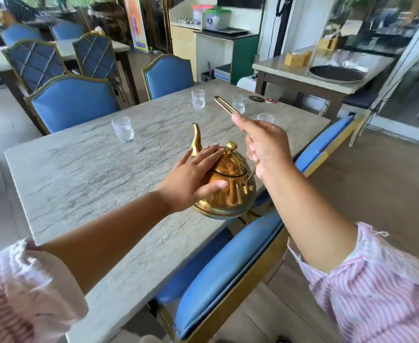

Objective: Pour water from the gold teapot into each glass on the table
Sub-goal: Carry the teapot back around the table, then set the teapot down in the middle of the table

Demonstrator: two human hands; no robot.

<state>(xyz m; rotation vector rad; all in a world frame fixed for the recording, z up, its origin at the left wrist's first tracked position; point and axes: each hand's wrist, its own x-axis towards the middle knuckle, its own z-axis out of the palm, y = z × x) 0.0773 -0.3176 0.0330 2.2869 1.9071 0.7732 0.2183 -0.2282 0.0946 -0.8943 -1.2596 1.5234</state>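
teapot: i see the gold teapot (228,189) at the near right edge of the grey marble table (79,174), partly over the edge. i cannot tell if its base touches the table top.
direction: the spout (196,138) points away from me and a little to the left, with its tip up. the long axis goes from the spout to the hinge on the near right side of the body.
lid: the lid with its round knob (231,146) sits on top of the body.
handle: the gold handle (224,106) goes up and away from the hinge, over the table.
right hand: my right hand (265,144) is closed around the handle, and the handle's far end comes out beyond the fingers.
left hand: my left hand (193,179) lies flat, fingers stretched, on the left side of the body and lid. it grips nothing.
glasses: four clear glasses stand upright on the table, well apart. one is at the left (123,128), two at the far side (198,99) (238,103), and one (265,118) is partly hidden behind my right hand.
chairs: blue chairs with gold frames stand around the table, one just below the teapot (228,268).
sleeves: both arms have pink striped sleeves (377,280) pushed up.
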